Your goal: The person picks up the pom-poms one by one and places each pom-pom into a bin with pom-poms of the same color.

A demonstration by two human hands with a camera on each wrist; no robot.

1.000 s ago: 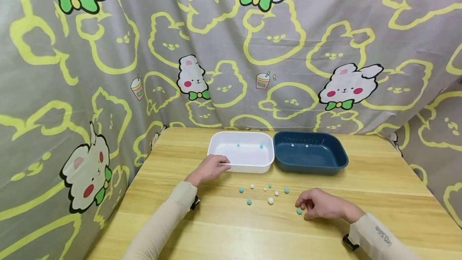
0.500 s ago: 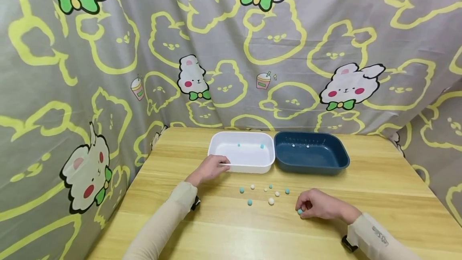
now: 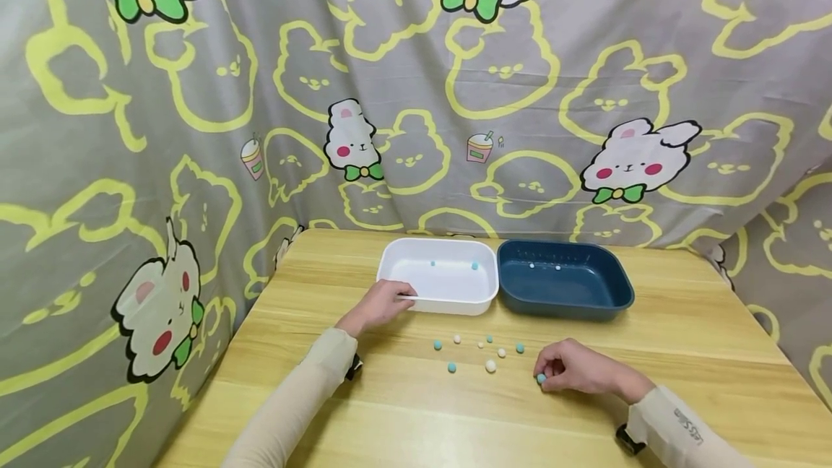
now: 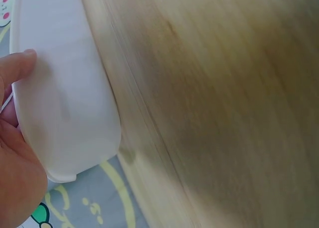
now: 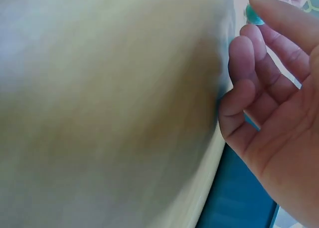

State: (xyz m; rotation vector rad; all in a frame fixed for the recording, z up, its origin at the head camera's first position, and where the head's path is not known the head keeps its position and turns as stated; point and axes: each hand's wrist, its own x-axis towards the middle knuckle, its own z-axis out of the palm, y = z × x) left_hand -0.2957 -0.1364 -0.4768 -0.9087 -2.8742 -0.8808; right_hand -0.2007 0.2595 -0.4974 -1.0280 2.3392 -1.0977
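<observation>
On the right-hand part of a wooden tabletop (image 3: 422, 417), between its middle and its right edge, the head view shows a person's right hand (image 3: 581, 368) pinching a small light-blue ball (image 3: 542, 378) between thumb and forefinger. The ball sits at the fingertips, on the side of the hand facing the tabletop's middle; whether it touches the wood, I cannot tell. Near the tabletop's far edge stand a white tray (image 3: 448, 305) and, just right of it, a dark blue tray (image 3: 559, 309). The left hand (image 3: 383, 302) grips the white tray's near rim by its left corner. Two light-blue balls (image 3: 475, 266) lie in the white tray, two white balls (image 3: 557, 268) in the dark blue one. Between the trays and the tabletop's near side, eight loose balls (image 3: 490, 366) are scattered, four light blue and four white, to the left of the right hand. A grey cloth (image 3: 403, 78) printed with rabbits hangs behind.

In the left wrist view, the thumb presses the white tray's outer wall; the other fingers are partly hidden behind its rim.

In the right wrist view, the light-blue ball is held at the tips of thumb and forefinger; the remaining fingers bend loosely toward the palm.
</observation>
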